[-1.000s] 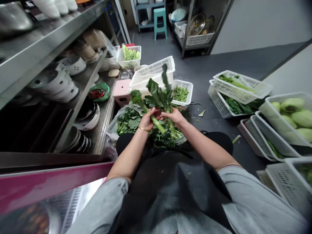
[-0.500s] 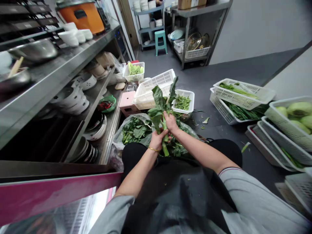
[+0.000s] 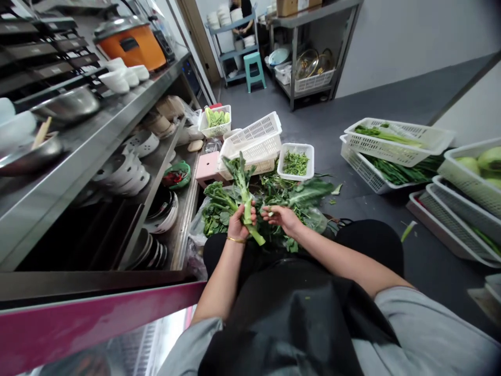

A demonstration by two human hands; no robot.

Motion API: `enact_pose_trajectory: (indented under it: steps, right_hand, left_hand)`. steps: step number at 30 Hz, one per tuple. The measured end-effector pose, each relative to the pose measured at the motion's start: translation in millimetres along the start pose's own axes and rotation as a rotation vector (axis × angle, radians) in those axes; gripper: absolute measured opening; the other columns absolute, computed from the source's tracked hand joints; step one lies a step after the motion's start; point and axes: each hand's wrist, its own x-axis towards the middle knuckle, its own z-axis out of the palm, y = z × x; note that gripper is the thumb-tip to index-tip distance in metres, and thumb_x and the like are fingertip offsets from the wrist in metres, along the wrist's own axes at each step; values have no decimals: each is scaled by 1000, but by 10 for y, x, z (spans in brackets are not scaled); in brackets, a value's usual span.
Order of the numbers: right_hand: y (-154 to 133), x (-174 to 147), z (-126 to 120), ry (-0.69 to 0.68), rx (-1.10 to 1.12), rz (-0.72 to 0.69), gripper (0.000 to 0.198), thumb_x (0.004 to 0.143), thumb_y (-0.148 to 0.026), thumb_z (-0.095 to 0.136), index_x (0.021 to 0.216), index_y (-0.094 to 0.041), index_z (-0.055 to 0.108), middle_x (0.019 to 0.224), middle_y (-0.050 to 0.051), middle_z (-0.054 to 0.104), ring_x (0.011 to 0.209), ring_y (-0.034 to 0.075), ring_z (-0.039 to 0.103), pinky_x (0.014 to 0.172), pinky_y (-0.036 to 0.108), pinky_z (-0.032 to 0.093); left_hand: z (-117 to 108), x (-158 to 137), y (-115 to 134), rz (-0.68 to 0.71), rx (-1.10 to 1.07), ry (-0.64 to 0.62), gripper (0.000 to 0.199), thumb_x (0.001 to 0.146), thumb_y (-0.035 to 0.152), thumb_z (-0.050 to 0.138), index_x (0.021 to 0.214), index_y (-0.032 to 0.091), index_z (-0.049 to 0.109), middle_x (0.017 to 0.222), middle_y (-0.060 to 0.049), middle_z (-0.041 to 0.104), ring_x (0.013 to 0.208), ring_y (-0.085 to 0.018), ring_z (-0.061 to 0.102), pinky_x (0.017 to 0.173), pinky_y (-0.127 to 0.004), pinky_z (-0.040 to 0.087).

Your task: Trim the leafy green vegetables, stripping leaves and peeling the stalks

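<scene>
My left hand is closed around a thick, pale green stalk of Chinese broccoli. Its leafy top points away from me and its cut end slants down to the right. Just right of it, my right hand is closed, the fingertips pinching a pale leaf stem. A broad green leaf stretches out beyond that hand and seems to belong to the stem. Below and left of the stalk, a clear plastic bag holds dark leafy greens. More greens lie under the right hand, partly hidden.
White baskets stand ahead beside a pink stool and a tub of cut greens. Stacked vegetable baskets are at right. A steel shelf with bowls runs along the left. A person is at the back.
My hands were together on the upright stalk; now they are apart. The right hand has moved right with a leaf stem, and the stalk in my left hand has tipped left.
</scene>
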Motion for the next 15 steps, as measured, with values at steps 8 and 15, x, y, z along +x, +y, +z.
enact_pose_trajectory:
  steps: [8, 15]
  right_hand:
    - [-448, 260, 453, 75, 320, -21, 26, 90, -29, 40, 72, -16, 54, 50, 1, 55, 43, 12, 51, 38, 21, 37]
    - [-201, -16, 248, 192, 373, -250, 18, 76, -29, 65, 72, -19, 51, 65, -2, 61, 58, 11, 57, 54, 22, 48]
  left_hand:
    - [184, -77, -350, -17, 140, 9, 29, 74, 40, 66, 81, 13, 57, 58, -1, 57, 40, -7, 49, 38, -18, 36]
    - [215, -107, -349, 191, 186, 78, 30, 74, 40, 68, 84, 13, 58, 63, -2, 61, 45, -7, 53, 42, -17, 38]
